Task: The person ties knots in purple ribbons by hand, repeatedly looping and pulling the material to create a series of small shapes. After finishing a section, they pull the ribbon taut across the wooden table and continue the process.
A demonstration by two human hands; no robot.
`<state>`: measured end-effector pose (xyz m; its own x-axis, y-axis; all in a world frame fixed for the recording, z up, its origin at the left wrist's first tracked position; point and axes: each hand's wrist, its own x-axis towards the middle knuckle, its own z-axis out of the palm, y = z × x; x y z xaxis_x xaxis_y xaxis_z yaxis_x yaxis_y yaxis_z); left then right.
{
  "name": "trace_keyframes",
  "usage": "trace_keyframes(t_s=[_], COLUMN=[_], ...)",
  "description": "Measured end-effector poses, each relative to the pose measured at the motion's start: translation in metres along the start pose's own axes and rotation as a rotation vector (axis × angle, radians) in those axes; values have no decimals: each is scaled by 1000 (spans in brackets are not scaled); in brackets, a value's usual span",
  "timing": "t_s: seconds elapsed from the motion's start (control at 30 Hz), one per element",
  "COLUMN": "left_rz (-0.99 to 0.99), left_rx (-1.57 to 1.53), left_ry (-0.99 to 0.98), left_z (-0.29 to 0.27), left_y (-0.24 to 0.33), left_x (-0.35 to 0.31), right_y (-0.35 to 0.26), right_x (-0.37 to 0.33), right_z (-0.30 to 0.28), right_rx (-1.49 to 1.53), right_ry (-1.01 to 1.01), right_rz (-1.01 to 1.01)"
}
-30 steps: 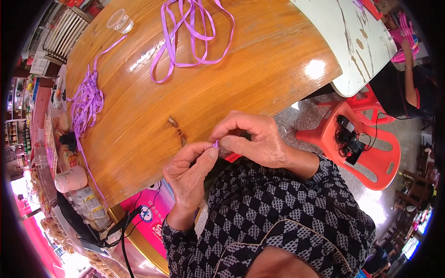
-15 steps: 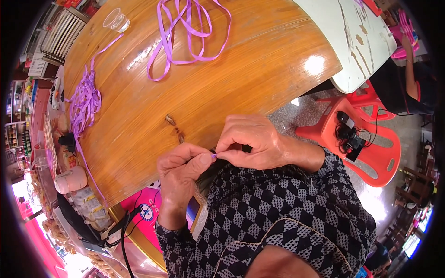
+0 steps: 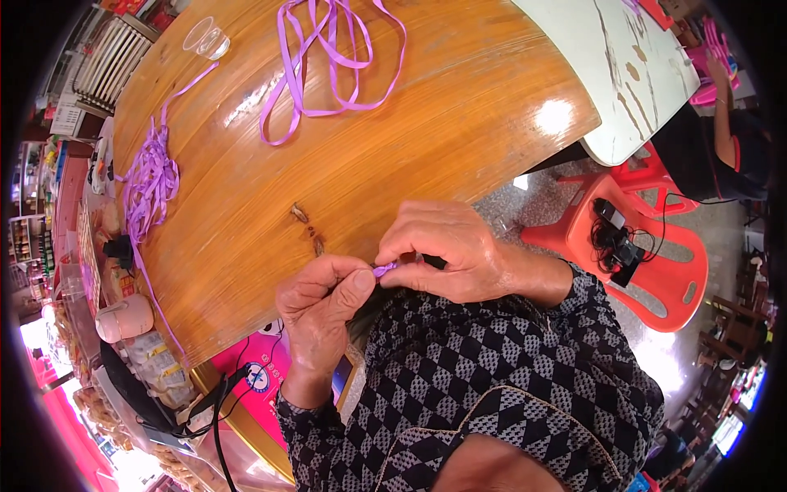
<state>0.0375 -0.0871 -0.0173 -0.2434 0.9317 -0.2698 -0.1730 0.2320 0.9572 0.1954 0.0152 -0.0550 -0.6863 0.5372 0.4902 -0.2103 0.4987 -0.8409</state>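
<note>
Close in front of my chest, a small piece of purple ribbon (image 3: 385,269) shows between my fingertips. My left hand (image 3: 324,307) pinches one side of it between thumb and forefinger. On the other side, the thumb and bent fingers of my right hand (image 3: 443,250) grip it. Both hands are by the near edge of the wooden table (image 3: 459,107). A loosely looped purple ribbon (image 3: 361,105) lies on the far part of the table, and a tangled heap of purple ribbon (image 3: 150,184) is at its left, one strand trailing toward the near edge.
Two clear plastic cups (image 3: 211,43) stand at the far left. To the right are a white marbled table (image 3: 631,74) and a red plastic chair (image 3: 680,271) holding black cables and adapters (image 3: 619,242). Another person's arm (image 3: 723,115) shows at far right. A pale pink container (image 3: 125,318) is at left.
More of the purple ribbon now shows between my fingertips. My right hand has shifted slightly, while the ribbons on the table look the same.
</note>
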Motion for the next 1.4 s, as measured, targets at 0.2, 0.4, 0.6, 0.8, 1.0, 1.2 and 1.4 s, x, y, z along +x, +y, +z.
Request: trace_keyframes(t_s=[0.2,0.4,0.6,0.8,1.0,1.2,1.4], left_rz=[54,97,156,250,46,-49,-141], left_rx=[108,181,216,736,163,-33,35], left_ry=[22,111,115,-59,7,67,-56], left_z=[1,7,10,15,10,13,-13], left_y=[1,-2,-7,6,-8,-8,-7], left_x=[-3,-4,-5,-12,-11,-4,0], right_y=[0,-2,2,9,5,-4,-14], right_x=[-1,-6,-6,-10,-11,0,4], right_z=[1,-3,10,11,5,-2,-41], right_rx=[-34,-50,-87,-373,-195,-67,-445], right_ry=[32,61,198,266,249,105,268], right_rz=[-22,6,-51,-221,-102,-71,-45])
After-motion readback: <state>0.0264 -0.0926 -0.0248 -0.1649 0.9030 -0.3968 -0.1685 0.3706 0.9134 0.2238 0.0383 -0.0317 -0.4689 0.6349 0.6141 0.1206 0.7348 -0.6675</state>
